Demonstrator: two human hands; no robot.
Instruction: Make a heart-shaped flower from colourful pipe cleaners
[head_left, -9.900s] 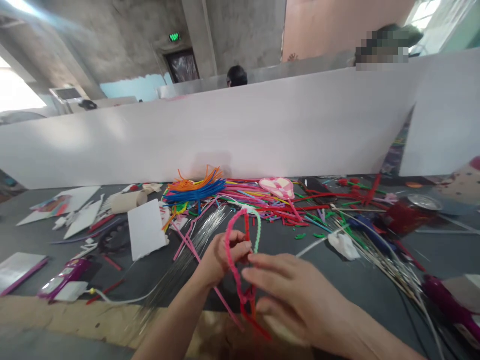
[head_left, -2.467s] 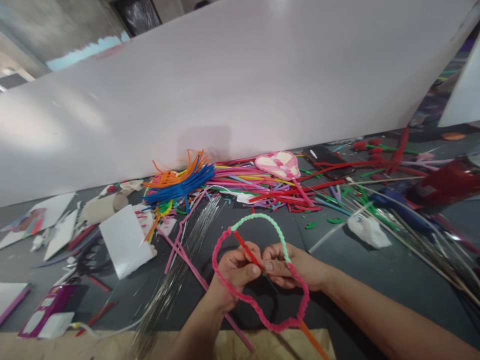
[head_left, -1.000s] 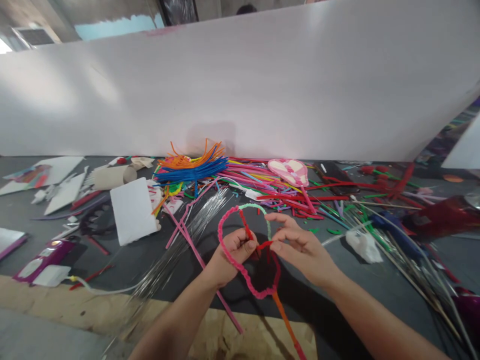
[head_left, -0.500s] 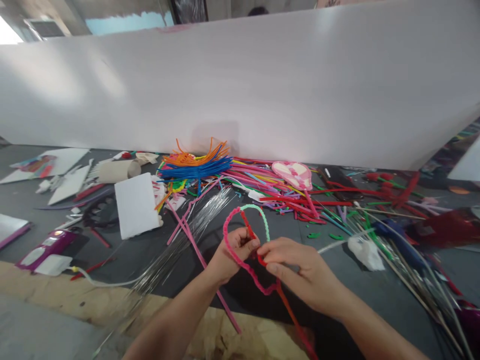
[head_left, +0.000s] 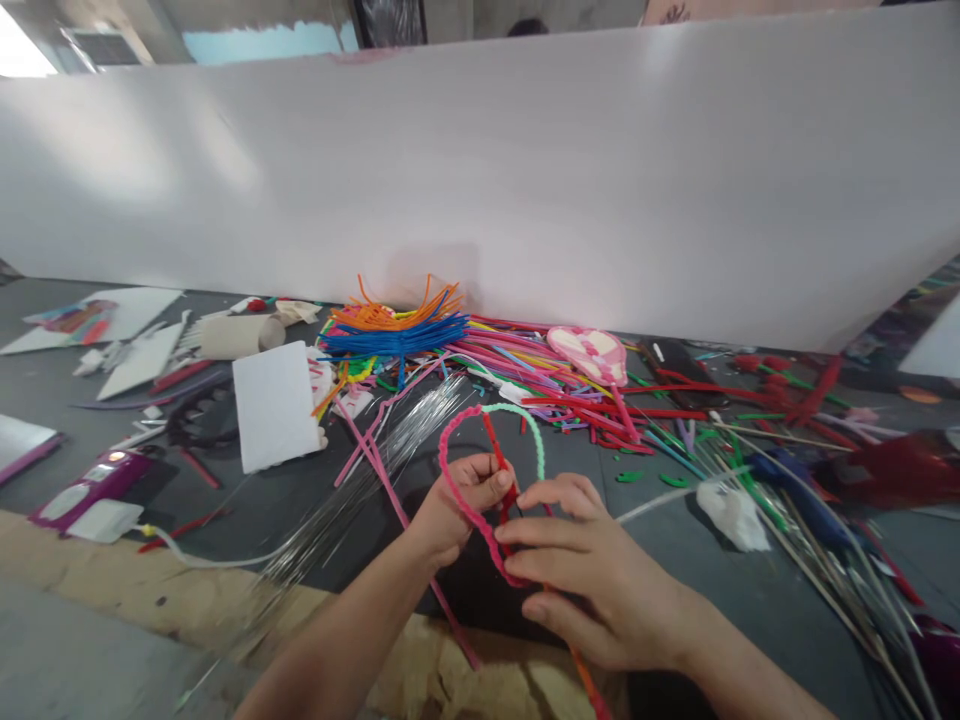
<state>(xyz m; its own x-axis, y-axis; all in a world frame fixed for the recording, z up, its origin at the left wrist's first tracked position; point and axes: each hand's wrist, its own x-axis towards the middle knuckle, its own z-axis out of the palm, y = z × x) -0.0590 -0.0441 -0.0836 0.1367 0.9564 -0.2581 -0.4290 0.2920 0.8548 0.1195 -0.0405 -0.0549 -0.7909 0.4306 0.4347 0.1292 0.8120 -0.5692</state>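
My left hand (head_left: 469, 495) pinches a red pipe cleaner (head_left: 493, 440) between thumb and fingers. Around it runs a loop of crimped pipe cleaner, bright pink (head_left: 444, 450) on the left and mint green (head_left: 537, 440) on the upper right. With fingers stretched and apart, my right hand (head_left: 596, 575) lies against the loop's lower right, its fingertips by the red piece. The thumb stands off below. An orange-red stem (head_left: 589, 685) hangs beneath the right hand. My fingers hide where the pieces meet.
Behind stands a white panel (head_left: 480, 180). Before it lie blue pipe cleaners (head_left: 397, 340), a pink heart-shaped piece (head_left: 589, 352) and loose pink strands. To the left are a white card (head_left: 276, 408) and a purple device (head_left: 94, 490). Thin wires (head_left: 315, 530) and a white wad (head_left: 731, 515) flank my arms.
My right hand has shifted down and slightly left, and its fingers have gone from a pinch to spread. My left hand keeps its pinch; the loop looks narrower and turned.
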